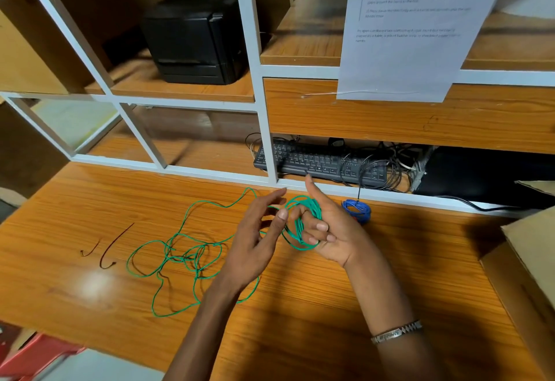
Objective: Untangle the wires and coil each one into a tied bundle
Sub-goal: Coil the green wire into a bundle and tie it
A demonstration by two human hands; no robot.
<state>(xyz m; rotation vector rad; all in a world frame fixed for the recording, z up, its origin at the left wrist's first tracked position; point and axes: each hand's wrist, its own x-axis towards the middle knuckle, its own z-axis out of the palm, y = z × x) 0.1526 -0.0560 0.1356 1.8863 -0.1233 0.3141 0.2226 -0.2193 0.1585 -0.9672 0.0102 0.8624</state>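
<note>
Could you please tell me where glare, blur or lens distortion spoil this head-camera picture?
Head view: a soft glare patch on the wooden table near the tangled green wire; the printed white paper sheet is too blurred to read; the white shelf frame bows from wide-angle distortion; the hands' fingertips are slightly motion-blurred.

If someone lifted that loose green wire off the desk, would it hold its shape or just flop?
Probably flop: the green wire sprawls in loose, crossing loops on the desk. It looks thin, so likely light. The loops seem to have some spring, so the part coiled round the right hand may unwind if released.
</note>
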